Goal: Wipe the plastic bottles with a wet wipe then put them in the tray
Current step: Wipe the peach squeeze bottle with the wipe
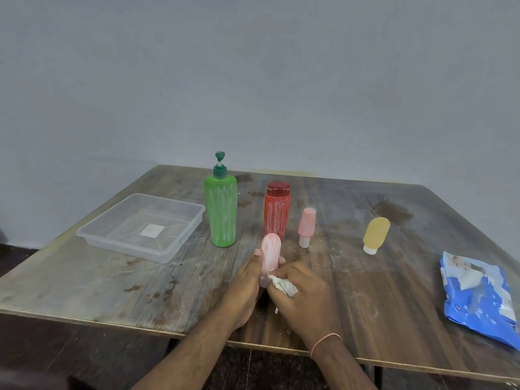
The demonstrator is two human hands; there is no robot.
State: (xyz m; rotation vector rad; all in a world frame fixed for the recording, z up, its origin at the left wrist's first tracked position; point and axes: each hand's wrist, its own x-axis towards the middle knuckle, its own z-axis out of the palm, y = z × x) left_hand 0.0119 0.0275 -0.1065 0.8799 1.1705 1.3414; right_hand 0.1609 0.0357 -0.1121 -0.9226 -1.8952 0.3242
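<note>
My left hand (245, 280) grips a small pink bottle (270, 252) near the table's front, its rounded end pointing up and away. My right hand (302, 298) holds a crumpled white wet wipe (284, 285) against the bottle's lower part. A clear plastic tray (101, 235) sits at the left with no bottle in it. Behind my hands stand a tall green pump bottle (221, 211), a red bottle (277, 211) and a second small pink bottle (306, 227), cap down. A yellow bottle (376, 234) stands cap down further right. White streaks mark the green and red bottles.
A blue pack of wet wipes (478, 298) lies near the table's right edge. The wooden table (98, 288) is stained and scuffed, and its front edge runs just below my wrists. A grey wall stands close behind it.
</note>
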